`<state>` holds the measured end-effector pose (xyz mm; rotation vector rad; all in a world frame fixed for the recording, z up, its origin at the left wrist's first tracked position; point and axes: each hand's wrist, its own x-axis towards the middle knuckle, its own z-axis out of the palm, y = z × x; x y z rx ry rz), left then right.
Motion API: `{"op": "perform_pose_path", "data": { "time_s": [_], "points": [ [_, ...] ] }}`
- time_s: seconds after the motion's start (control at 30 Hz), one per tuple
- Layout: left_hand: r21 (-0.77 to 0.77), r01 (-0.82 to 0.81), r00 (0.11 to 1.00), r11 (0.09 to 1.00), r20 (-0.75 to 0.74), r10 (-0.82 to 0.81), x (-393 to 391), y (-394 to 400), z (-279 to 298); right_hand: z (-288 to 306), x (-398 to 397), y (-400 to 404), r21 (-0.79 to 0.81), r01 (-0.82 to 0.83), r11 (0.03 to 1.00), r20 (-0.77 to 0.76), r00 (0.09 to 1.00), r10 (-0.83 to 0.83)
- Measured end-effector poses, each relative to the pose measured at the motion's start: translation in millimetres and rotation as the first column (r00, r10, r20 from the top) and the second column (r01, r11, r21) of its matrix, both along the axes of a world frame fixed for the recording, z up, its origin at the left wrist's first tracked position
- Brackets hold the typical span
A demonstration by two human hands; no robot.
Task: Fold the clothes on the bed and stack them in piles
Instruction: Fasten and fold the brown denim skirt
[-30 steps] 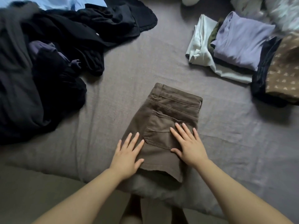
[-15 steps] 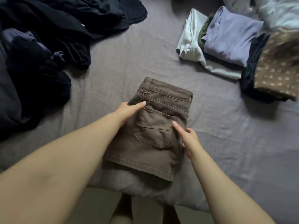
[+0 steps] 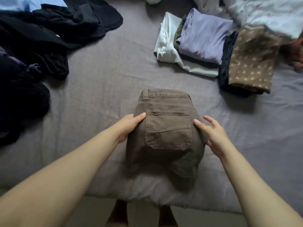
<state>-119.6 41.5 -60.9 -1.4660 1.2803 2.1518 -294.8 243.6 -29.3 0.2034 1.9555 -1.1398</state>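
Folded brown trousers (image 3: 167,128), back pocket up, are held just above the near edge of the grey bed (image 3: 101,89). My left hand (image 3: 129,126) grips their left side, thumb on top and fingers under the fabric. My right hand (image 3: 211,133) holds the right side, thumb on the cloth, fingers spread and partly under it. A folded pile with a lilac top (image 3: 203,33) over white and dark items lies at the back right. Beside it sits a brown patterned folded garment (image 3: 250,63) on dark clothes.
A heap of unfolded black and dark clothes (image 3: 32,54) covers the left of the bed, with a light blue piece (image 3: 24,4) at the far corner. A pale patterned duvet (image 3: 262,13) lies at the back right. My legs show below the bed edge.
My hands went from pressing flat on the trousers to gripping both sides. The trousers have lifted off the bed and turned straight, their lower end now hanging loose.
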Motion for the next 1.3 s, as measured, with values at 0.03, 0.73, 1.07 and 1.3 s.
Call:
{"op": "perform_pose_path", "data": {
  "time_s": [0.03, 0.73, 1.07, 1.3],
  "points": [
    [-0.039, 0.011, 1.0, 0.999, -0.022, -0.011, -9, 5, 4, 9, -7, 7, -0.035, -0.011, 0.999, -0.002, 1.0, 0.011],
    [-0.646, 0.512, 0.657, 0.565, -0.128, -0.742, -139, 90, 70, 109, -129, 144, 0.331, -0.41, 0.85, -0.521, 0.672, 0.527],
    [0.53, -0.221, 0.85, 0.818, -0.306, 0.428, -239, 159, 85, 136, -260, 72, 0.234, -0.227, 0.945, -0.798, 0.51, 0.32],
    [0.739, -0.502, 0.556, 0.449, -0.122, 0.822, -354, 178, 60, 127, -363, -69, 0.647, -0.458, 0.609, -0.701, -0.043, 0.712]
  ]
}}
